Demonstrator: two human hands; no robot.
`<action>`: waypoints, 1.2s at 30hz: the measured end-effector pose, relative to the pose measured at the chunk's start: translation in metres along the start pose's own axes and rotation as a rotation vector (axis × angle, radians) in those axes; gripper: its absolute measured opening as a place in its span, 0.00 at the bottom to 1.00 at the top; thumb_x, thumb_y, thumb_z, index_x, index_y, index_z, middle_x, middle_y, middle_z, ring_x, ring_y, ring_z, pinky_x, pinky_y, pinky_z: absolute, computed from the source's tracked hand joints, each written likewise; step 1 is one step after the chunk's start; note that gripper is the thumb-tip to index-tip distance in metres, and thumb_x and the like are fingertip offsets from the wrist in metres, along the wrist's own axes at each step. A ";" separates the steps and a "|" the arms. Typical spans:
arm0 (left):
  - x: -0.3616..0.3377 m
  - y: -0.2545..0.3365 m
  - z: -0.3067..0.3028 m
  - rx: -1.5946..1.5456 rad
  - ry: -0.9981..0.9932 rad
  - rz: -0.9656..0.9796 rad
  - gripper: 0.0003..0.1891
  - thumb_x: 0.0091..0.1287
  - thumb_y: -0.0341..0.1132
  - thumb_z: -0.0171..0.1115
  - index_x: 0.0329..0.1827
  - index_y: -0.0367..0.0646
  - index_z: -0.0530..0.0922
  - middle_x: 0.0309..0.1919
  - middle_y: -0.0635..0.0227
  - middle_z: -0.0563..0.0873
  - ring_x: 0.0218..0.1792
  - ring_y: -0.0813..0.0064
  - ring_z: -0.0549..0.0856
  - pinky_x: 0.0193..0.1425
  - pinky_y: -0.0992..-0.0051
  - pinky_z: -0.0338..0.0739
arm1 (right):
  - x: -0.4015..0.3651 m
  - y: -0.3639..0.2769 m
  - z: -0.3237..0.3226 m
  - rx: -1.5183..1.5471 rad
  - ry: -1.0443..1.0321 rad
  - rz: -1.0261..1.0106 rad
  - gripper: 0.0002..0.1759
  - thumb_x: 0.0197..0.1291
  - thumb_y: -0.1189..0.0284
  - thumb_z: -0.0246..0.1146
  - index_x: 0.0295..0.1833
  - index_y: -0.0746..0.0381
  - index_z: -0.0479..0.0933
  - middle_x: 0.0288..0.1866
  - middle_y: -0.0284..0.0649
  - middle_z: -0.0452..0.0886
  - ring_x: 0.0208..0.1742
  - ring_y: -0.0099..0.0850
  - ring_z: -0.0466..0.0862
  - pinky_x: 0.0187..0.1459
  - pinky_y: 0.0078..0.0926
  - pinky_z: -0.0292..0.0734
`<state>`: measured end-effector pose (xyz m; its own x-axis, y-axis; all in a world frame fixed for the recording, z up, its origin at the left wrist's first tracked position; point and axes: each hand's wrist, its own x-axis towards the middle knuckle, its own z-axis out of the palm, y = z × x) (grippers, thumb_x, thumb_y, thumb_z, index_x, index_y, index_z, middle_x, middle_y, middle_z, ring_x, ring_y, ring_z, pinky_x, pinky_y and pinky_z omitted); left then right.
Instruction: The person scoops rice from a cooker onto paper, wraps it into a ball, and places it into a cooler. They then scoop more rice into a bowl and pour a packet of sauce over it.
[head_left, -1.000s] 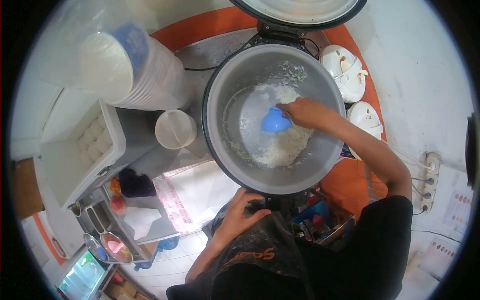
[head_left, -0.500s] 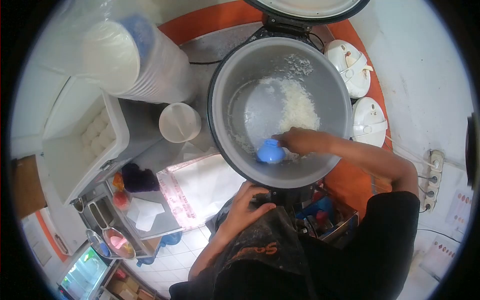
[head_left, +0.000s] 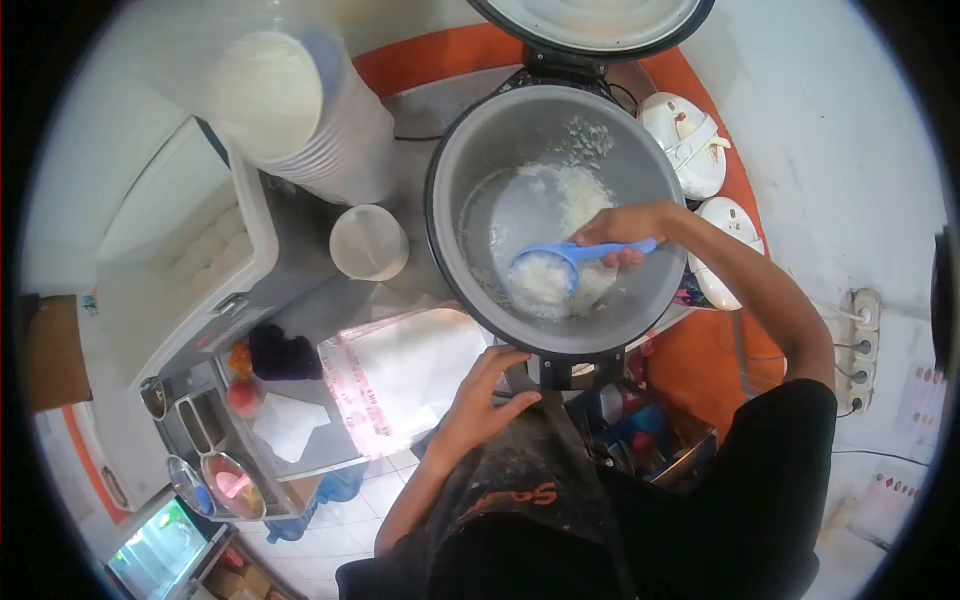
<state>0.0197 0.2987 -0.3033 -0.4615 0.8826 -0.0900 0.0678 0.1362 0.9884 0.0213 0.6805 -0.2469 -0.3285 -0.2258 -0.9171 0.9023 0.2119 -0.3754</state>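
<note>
My right hand [head_left: 625, 228] is closed round the handle of a blue rice scoop [head_left: 610, 248] inside a large rice cooker [head_left: 445, 235]. The scoop's bowl faces up and holds white rice. Loose rice [head_left: 580, 190] lies along the right side of the pot floor, with some stuck to the far wall. My left hand [head_left: 480, 400] is at the near edge of the cooker, thumb and fingers apart, fingertips at the rim. The cooker lid [head_left: 610, 20] stands raised at the back.
Left of the cooker are a white tub [head_left: 368, 243], a stack of white containers [head_left: 330, 130], white paper sheets [head_left: 410, 365] and an opened cool box [head_left: 255, 215] with round white items. White lids [head_left: 690, 150] sit on the right, near a power strip [head_left: 862, 350].
The scoop has turned from bowl-down to bowl-up and now carries rice. My right hand has shifted up and right, and the view has moved slightly.
</note>
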 end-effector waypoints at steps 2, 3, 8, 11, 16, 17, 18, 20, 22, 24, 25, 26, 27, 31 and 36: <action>-0.001 0.006 0.001 0.029 0.013 0.034 0.29 0.62 0.37 0.81 0.65 0.42 0.80 0.58 0.57 0.82 0.63 0.58 0.82 0.65 0.63 0.77 | 0.047 0.022 -0.016 -0.167 0.075 -0.053 0.24 0.83 0.59 0.50 0.77 0.55 0.73 0.28 0.38 0.80 0.20 0.24 0.77 0.22 0.27 0.75; -0.001 0.012 0.004 0.022 0.009 0.035 0.31 0.61 0.37 0.81 0.66 0.42 0.79 0.60 0.56 0.80 0.63 0.58 0.81 0.65 0.63 0.77 | 0.087 0.045 -0.026 -0.696 0.260 -0.407 0.24 0.83 0.59 0.50 0.75 0.56 0.74 0.32 0.43 0.83 0.22 0.30 0.79 0.26 0.31 0.78; -0.001 0.013 0.015 -0.008 0.039 0.026 0.31 0.61 0.38 0.81 0.66 0.41 0.77 0.60 0.54 0.78 0.63 0.57 0.81 0.66 0.63 0.77 | 0.117 0.055 0.016 -1.230 0.270 -0.604 0.24 0.81 0.61 0.50 0.74 0.57 0.75 0.42 0.53 0.89 0.30 0.45 0.86 0.39 0.43 0.83; 0.004 0.008 0.017 -0.030 0.070 0.022 0.27 0.62 0.38 0.81 0.60 0.41 0.78 0.57 0.55 0.78 0.61 0.57 0.81 0.66 0.62 0.76 | 0.082 0.028 0.022 -0.957 0.164 -0.128 0.25 0.81 0.62 0.49 0.79 0.51 0.72 0.31 0.47 0.85 0.25 0.37 0.82 0.32 0.39 0.80; 0.007 0.007 0.023 -0.002 0.033 0.031 0.24 0.64 0.35 0.78 0.60 0.41 0.76 0.53 0.53 0.78 0.57 0.51 0.80 0.63 0.61 0.76 | 0.041 0.012 0.008 -0.770 -0.012 -0.008 0.26 0.82 0.63 0.48 0.81 0.51 0.69 0.24 0.38 0.77 0.19 0.26 0.75 0.23 0.30 0.75; 0.007 0.006 0.025 0.010 0.027 0.045 0.24 0.64 0.35 0.78 0.59 0.42 0.77 0.53 0.53 0.77 0.56 0.50 0.80 0.63 0.61 0.76 | 0.031 0.011 0.008 -0.714 -0.042 -0.002 0.26 0.82 0.63 0.48 0.81 0.51 0.69 0.24 0.36 0.76 0.18 0.23 0.72 0.21 0.27 0.72; 0.008 0.006 0.026 0.016 0.019 0.052 0.24 0.64 0.35 0.78 0.59 0.42 0.77 0.53 0.53 0.77 0.56 0.50 0.80 0.63 0.61 0.76 | 0.021 0.008 0.008 -0.709 -0.032 -0.006 0.26 0.82 0.63 0.48 0.81 0.51 0.69 0.24 0.36 0.76 0.18 0.23 0.72 0.21 0.27 0.72; 0.007 0.007 0.028 -0.022 0.041 0.032 0.22 0.64 0.35 0.77 0.57 0.41 0.77 0.54 0.53 0.78 0.58 0.50 0.81 0.64 0.62 0.76 | 0.002 0.004 0.014 -0.497 -0.048 -0.011 0.26 0.83 0.60 0.49 0.82 0.48 0.67 0.24 0.32 0.74 0.17 0.19 0.70 0.18 0.22 0.68; 0.005 0.006 0.024 -0.001 0.026 0.069 0.19 0.64 0.33 0.77 0.54 0.41 0.79 0.56 0.54 0.80 0.60 0.53 0.82 0.65 0.62 0.76 | -0.019 0.008 0.009 -0.269 -0.087 0.000 0.25 0.83 0.59 0.50 0.80 0.48 0.70 0.24 0.30 0.73 0.17 0.17 0.68 0.16 0.19 0.65; -0.003 -0.001 0.017 0.014 0.014 0.102 0.16 0.64 0.32 0.77 0.51 0.41 0.80 0.57 0.55 0.82 0.62 0.56 0.83 0.66 0.63 0.76 | -0.038 0.021 0.013 -0.041 -0.132 0.011 0.23 0.84 0.58 0.50 0.77 0.48 0.73 0.24 0.28 0.72 0.16 0.15 0.66 0.14 0.17 0.62; -0.010 -0.010 0.008 0.023 -0.012 0.124 0.14 0.65 0.31 0.76 0.49 0.40 0.80 0.57 0.56 0.84 0.61 0.57 0.84 0.66 0.63 0.76 | -0.047 0.028 0.018 0.133 -0.130 -0.023 0.20 0.84 0.57 0.50 0.72 0.50 0.75 0.23 0.27 0.70 0.16 0.13 0.64 0.13 0.15 0.60; -0.018 -0.020 -0.002 0.030 -0.034 0.145 0.12 0.66 0.29 0.75 0.47 0.40 0.80 0.57 0.57 0.86 0.60 0.58 0.85 0.65 0.64 0.77 | -0.055 0.033 0.023 0.304 -0.131 -0.058 0.18 0.84 0.56 0.50 0.67 0.51 0.77 0.23 0.26 0.68 0.15 0.11 0.62 0.11 0.13 0.58; -0.028 -0.030 -0.012 0.038 0.000 0.097 0.10 0.67 0.29 0.74 0.46 0.40 0.81 0.54 0.58 0.88 0.57 0.59 0.86 0.64 0.65 0.78 | -0.066 0.037 0.035 0.435 -0.110 -0.141 0.18 0.84 0.54 0.48 0.56 0.55 0.75 0.22 0.27 0.68 0.13 0.11 0.61 0.09 0.11 0.56; -0.089 -0.110 -0.052 0.398 0.300 -0.065 0.16 0.64 0.29 0.73 0.52 0.40 0.80 0.54 0.55 0.85 0.59 0.51 0.84 0.64 0.61 0.77 | -0.057 0.066 0.069 0.836 -0.332 -0.344 0.21 0.85 0.52 0.45 0.54 0.58 0.72 0.22 0.27 0.66 0.12 0.12 0.63 0.08 0.11 0.56; -0.171 -0.219 -0.110 0.916 0.236 -0.269 0.37 0.53 0.33 0.81 0.68 0.49 0.76 0.78 0.60 0.69 0.78 0.45 0.66 0.77 0.44 0.66 | -0.030 0.039 0.208 1.340 -0.427 -0.653 0.22 0.85 0.52 0.44 0.47 0.59 0.69 0.22 0.28 0.64 0.11 0.12 0.62 0.08 0.12 0.56</action>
<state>-0.0134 0.0680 -0.4907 -0.7204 0.6717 -0.1730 0.5480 0.7040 0.4518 0.1243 0.4976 -0.2063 -0.8600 -0.2309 -0.4551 0.2961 -0.9521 -0.0766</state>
